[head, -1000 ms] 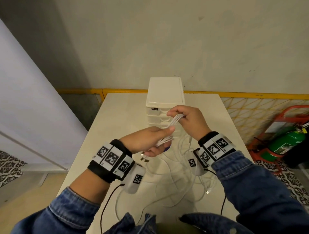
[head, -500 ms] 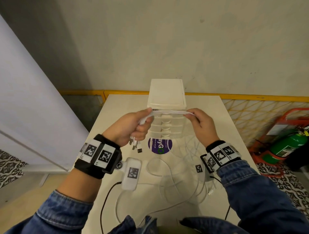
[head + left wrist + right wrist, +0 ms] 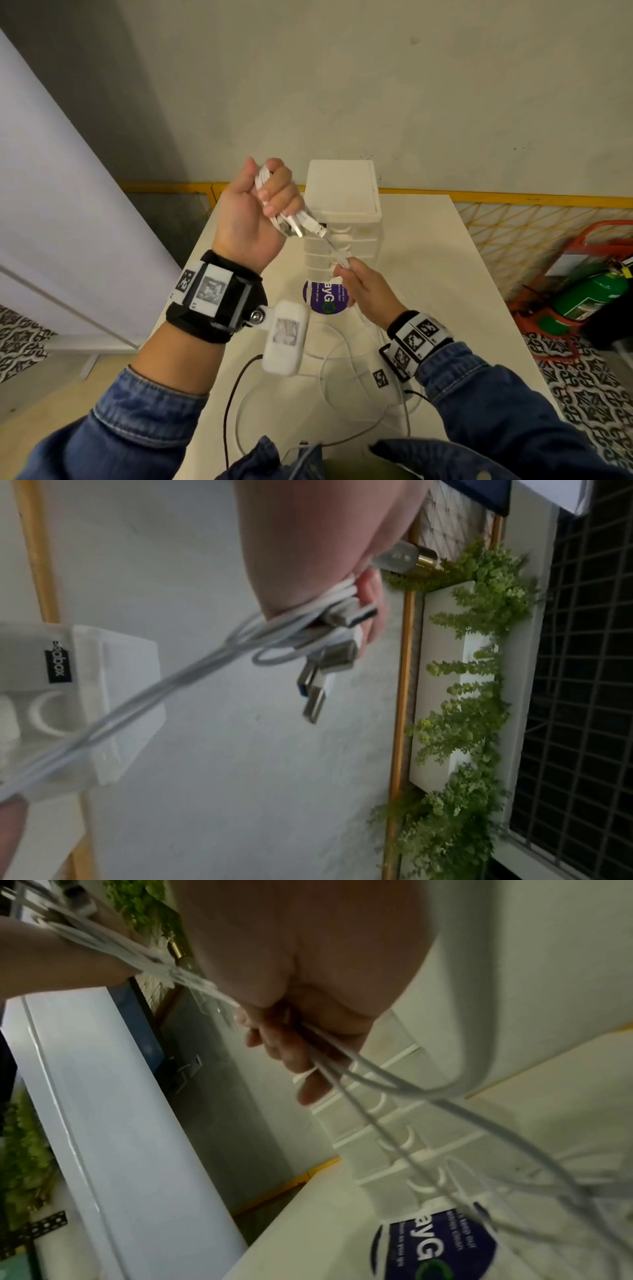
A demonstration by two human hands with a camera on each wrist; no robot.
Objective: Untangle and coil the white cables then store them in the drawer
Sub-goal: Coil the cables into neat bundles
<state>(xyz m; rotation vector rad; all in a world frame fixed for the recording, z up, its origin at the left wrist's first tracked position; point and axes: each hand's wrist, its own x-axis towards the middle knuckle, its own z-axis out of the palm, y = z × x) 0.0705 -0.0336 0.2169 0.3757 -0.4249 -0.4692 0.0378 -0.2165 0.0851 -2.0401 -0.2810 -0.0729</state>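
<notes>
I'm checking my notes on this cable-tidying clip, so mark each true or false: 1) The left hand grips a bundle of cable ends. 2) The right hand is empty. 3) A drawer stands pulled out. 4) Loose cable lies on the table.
1) True: the left hand grips the white cables with USB plugs sticking out.
2) False: the right hand holds the cables.
3) False: the drawer unit shows every drawer closed.
4) True: loops lie on the table.
</notes>
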